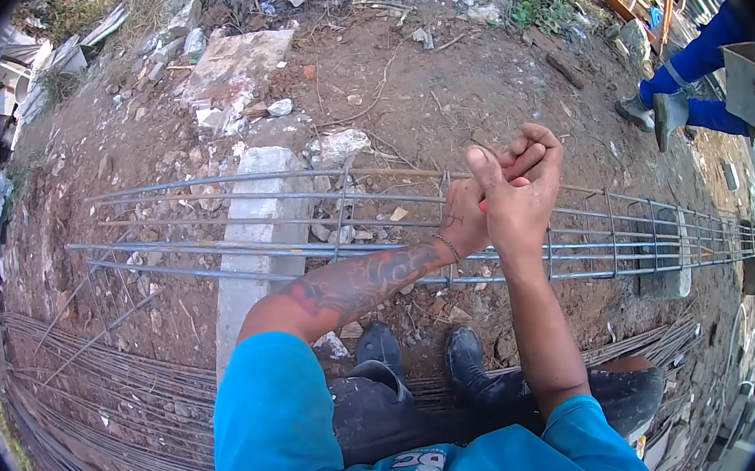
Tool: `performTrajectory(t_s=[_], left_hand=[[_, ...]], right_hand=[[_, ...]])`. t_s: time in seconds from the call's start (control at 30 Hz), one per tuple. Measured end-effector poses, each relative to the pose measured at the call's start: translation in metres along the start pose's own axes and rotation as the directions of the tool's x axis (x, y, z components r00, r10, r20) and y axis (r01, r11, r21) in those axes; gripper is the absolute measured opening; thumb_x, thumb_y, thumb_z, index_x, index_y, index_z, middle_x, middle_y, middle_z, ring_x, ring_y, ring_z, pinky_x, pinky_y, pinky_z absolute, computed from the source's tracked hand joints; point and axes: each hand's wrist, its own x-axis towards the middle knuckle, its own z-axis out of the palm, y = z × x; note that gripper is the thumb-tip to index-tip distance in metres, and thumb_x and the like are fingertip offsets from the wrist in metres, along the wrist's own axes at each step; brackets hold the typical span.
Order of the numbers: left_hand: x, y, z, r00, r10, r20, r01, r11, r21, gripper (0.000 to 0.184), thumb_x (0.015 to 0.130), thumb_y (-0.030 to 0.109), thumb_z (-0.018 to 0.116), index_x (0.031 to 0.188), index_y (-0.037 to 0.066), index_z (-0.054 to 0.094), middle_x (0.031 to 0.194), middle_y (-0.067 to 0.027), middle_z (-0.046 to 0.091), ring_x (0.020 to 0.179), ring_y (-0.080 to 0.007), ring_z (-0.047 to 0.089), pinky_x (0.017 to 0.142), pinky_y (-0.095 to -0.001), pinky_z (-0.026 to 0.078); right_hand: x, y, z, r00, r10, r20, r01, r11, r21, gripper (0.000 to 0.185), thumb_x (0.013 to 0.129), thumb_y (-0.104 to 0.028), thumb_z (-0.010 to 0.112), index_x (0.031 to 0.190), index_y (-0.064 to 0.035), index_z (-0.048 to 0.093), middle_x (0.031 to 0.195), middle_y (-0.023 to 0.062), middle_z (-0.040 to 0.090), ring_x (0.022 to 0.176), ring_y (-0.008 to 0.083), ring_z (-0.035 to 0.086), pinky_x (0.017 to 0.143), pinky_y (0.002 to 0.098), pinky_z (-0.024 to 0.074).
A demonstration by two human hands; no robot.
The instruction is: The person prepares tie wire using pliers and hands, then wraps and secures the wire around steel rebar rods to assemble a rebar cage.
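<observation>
So this long rebar cage (342, 210) is lying crosswise, its left end passing over a pale concrete beam (241, 296). The right hand (526, 190) and left hand (461, 213) are hovering close together above the cage's middle. Right one's curling around a red thing (519, 181), mostly covered; left one's sitting partly behind it, so I can't tell its grip.
</observation>
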Motion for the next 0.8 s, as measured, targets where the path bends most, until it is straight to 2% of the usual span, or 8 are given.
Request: performTrajectory(t_s=[0.1, 0.17, 0.2, 0.33, 0.43, 0.53, 0.67, 0.8], left_hand=[[0.000, 0.004, 0.006, 0.990, -0.111, -0.089, 0.103, 0.990, -0.098, 0.025, 0.080, 0.025, 0.065, 0.089, 0.003, 0.058, 0.071, -0.0178, 0.062, 0.069, -0.0349, 0.064, 0.058, -0.0379, 0.047], [0.003, 0.006, -0.001, 0.979, 0.009, -0.204, 0.046, 0.963, 0.266, 0.026, 0.076, 0.018, 0.068, 0.095, 0.004, 0.057, 0.069, -0.0142, 0.061, 0.070, -0.0283, 0.065, 0.059, -0.0351, 0.047], [0.007, 0.006, -0.011, 0.979, 0.014, -0.205, 0.043, 0.961, 0.272, 0.026, 0.076, 0.018, 0.068, 0.095, 0.004, 0.057, 0.069, -0.0142, 0.061, 0.070, -0.0283, 0.065, 0.059, -0.0351, 0.047], [0.029, 0.014, -0.058, 0.632, -0.162, 0.758, 0.526, 0.807, -0.267, 0.033, 0.082, 0.010, 0.068, 0.110, 0.003, 0.052, 0.109, -0.0051, 0.056, 0.102, -0.0101, 0.053, 0.083, -0.0288, 0.048], [0.019, 0.005, -0.044, 0.897, -0.177, 0.405, 0.269, 0.946, -0.181, 0.027, 0.082, 0.009, 0.068, 0.106, 0.003, 0.055, 0.105, -0.0045, 0.057, 0.098, -0.0106, 0.054, 0.081, -0.0274, 0.048], [0.010, 0.008, -0.016, 0.955, -0.271, 0.121, 0.286, 0.950, -0.126, 0.030, 0.081, 0.017, 0.067, 0.106, 0.004, 0.056, 0.087, -0.0099, 0.063, 0.078, -0.0213, 0.061, 0.067, -0.0325, 0.049], [0.004, 0.030, -0.003, 0.984, -0.181, 0.007, 0.178, 0.975, 0.130, 0.024, 0.080, 0.022, 0.063, 0.098, 0.006, 0.061, 0.083, -0.0208, 0.062, 0.078, -0.0343, 0.063, 0.064, -0.0396, 0.047], [0.003, 0.026, 0.007, 0.971, -0.213, -0.113, 0.229, 0.959, 0.165, 0.028, 0.076, 0.023, 0.067, 0.095, 0.003, 0.059, 0.084, -0.0196, 0.063, 0.078, -0.0347, 0.063, 0.065, -0.0395, 0.048]], right_hand=[[0.015, 0.004, 0.009, 0.968, 0.249, -0.004, -0.246, 0.959, 0.141, 0.027, 0.080, -0.017, 0.073, 0.089, -0.0004, 0.055, 0.067, -0.0020, 0.046, 0.062, 0.0068, 0.046, 0.062, 0.0210, 0.0408], [0.026, 0.019, -0.001, 0.966, 0.224, 0.130, -0.243, 0.958, 0.155, 0.025, 0.079, -0.019, 0.071, 0.086, -0.0011, 0.055, 0.065, -0.0025, 0.045, 0.061, 0.0066, 0.044, 0.060, 0.0220, 0.0395], [0.032, 0.026, -0.011, 0.893, 0.113, 0.435, -0.246, 0.933, 0.263, 0.022, 0.080, -0.019, 0.070, 0.086, -0.0024, 0.057, 0.067, -0.0031, 0.048, 0.062, 0.0056, 0.045, 0.058, 0.0209, 0.0388], [0.051, 0.041, -0.022, 0.489, -0.163, 0.857, -0.451, 0.794, 0.408, 0.023, 0.076, -0.024, 0.069, 0.083, -0.0034, 0.060, 0.067, -0.0023, 0.051, 0.061, 0.0050, 0.047, 0.054, 0.0221, 0.0371], [0.067, 0.047, -0.013, 0.370, -0.297, 0.880, -0.562, 0.683, 0.466, 0.028, 0.076, -0.028, 0.067, 0.084, -0.0017, 0.060, 0.067, 0.0002, 0.054, 0.059, 0.0072, 0.050, 0.054, 0.0224, 0.0403], [0.057, 0.032, -0.022, 0.743, 0.272, 0.611, -0.506, 0.827, 0.247, 0.035, 0.081, -0.031, 0.069, 0.089, 0.0010, 0.060, 0.074, 0.0047, 0.056, 0.070, 0.0125, 0.054, 0.066, 0.0263, 0.0469], [0.001, 0.028, 0.002, 0.959, 0.131, -0.250, -0.094, 0.983, 0.157, 0.027, 0.087, -0.019, 0.066, 0.101, 0.0014, 0.056, 0.082, 0.0026, 0.056, 0.071, 0.0103, 0.053, 0.065, 0.0221, 0.0454], [0.018, 0.030, -0.010, 0.977, 0.209, 0.046, -0.212, 0.976, 0.052, 0.034, 0.084, -0.021, 0.067, 0.104, 0.0036, 0.054, 0.086, 0.0069, 0.056, 0.080, 0.0140, 0.055, 0.076, 0.0279, 0.0456]])
